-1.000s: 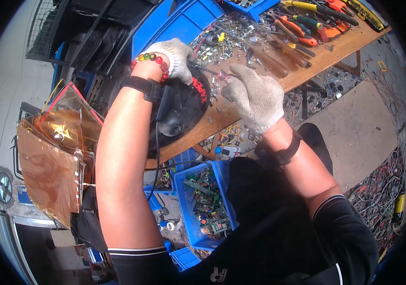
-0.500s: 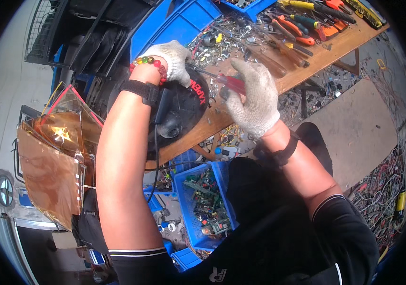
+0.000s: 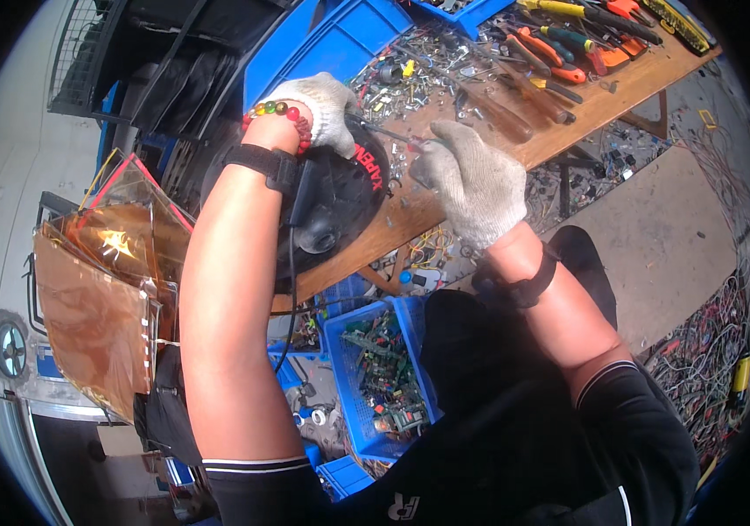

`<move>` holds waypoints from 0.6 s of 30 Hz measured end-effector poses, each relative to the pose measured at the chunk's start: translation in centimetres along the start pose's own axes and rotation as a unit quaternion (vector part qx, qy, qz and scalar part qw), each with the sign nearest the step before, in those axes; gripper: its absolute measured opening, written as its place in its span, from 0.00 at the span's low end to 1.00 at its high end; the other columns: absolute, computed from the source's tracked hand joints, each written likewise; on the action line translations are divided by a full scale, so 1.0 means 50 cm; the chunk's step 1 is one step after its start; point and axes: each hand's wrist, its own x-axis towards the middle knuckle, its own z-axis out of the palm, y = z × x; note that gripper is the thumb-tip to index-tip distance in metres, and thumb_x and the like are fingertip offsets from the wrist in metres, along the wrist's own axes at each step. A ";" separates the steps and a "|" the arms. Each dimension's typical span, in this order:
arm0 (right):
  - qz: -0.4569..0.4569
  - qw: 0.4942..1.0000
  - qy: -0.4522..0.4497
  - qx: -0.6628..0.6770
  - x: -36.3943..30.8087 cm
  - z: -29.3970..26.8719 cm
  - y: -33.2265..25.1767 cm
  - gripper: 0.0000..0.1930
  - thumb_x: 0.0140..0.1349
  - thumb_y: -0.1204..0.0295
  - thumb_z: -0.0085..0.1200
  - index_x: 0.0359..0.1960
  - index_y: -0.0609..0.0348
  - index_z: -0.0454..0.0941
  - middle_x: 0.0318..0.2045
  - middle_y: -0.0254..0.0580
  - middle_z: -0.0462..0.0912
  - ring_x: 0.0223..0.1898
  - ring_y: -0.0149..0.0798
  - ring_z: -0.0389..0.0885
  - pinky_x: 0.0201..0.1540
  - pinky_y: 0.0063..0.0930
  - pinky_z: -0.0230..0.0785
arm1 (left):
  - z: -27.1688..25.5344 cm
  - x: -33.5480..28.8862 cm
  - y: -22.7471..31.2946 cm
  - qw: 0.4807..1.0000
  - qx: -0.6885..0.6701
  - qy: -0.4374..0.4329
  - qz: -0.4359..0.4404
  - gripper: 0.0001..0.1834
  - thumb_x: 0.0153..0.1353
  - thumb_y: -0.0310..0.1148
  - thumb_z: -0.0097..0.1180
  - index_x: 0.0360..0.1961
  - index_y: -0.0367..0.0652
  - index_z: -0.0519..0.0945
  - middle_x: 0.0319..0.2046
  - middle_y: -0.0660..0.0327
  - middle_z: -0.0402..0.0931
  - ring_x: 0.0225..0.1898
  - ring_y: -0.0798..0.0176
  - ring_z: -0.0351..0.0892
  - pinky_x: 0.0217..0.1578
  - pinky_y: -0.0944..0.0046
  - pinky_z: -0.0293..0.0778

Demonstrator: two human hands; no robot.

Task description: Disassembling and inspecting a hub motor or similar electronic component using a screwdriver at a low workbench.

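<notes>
My right hand (image 3: 473, 180), in a knitted white work glove, is closed around a screwdriver. Most of its red handle is covered by the fingers, and its thin metal shaft (image 3: 383, 131) points left. At the other end of that shaft my left hand (image 3: 315, 110), gloved the same way, has its fingers curled; whatever they hold is hidden from view. Beneath the left hand and wrist is a round black object (image 3: 348, 206) with red lettering, at the left end of the wooden workbench (image 3: 410, 219).
Small metal parts (image 3: 401, 83) lie scattered across the bench beside a blue bin (image 3: 331, 44). Pliers and screwdrivers (image 3: 559, 57) line its far right. Below, a blue crate (image 3: 337, 351) holds green circuit boards. Tangled cables (image 3: 699, 342) cover the floor at right.
My right hand has turned and its fingers have closed over the red handle, which showed more before. My left hand stays nearly in place.
</notes>
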 end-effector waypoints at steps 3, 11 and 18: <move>0.001 1.000 0.015 0.028 0.007 -0.002 0.011 0.20 0.62 0.66 0.65 0.55 0.55 0.80 0.34 0.48 0.86 0.35 0.56 0.85 0.43 0.50 0.76 | -0.001 -0.001 0.008 1.000 0.009 -0.005 0.001 0.39 0.43 0.49 0.77 0.60 0.50 0.86 0.55 0.50 0.86 0.56 0.46 0.86 0.57 0.51 0.81; -0.010 0.999 -0.039 -0.026 0.005 -0.015 0.012 0.23 0.58 0.68 0.65 0.56 0.54 0.79 0.35 0.44 0.81 0.38 0.54 0.80 0.48 0.48 0.71 | -0.007 0.002 0.008 1.000 0.010 -0.016 -0.006 0.38 0.43 0.49 0.78 0.58 0.49 0.87 0.52 0.50 0.87 0.53 0.46 0.88 0.54 0.51 0.83; -0.130 0.981 0.133 -0.061 0.021 0.000 0.006 0.18 0.64 0.61 0.65 0.54 0.52 0.82 0.35 0.47 0.88 0.33 0.54 0.86 0.42 0.48 0.73 | 0.000 0.001 0.005 1.000 0.022 0.017 0.005 0.40 0.42 0.50 0.79 0.60 0.52 0.86 0.55 0.51 0.86 0.55 0.48 0.87 0.56 0.52 0.82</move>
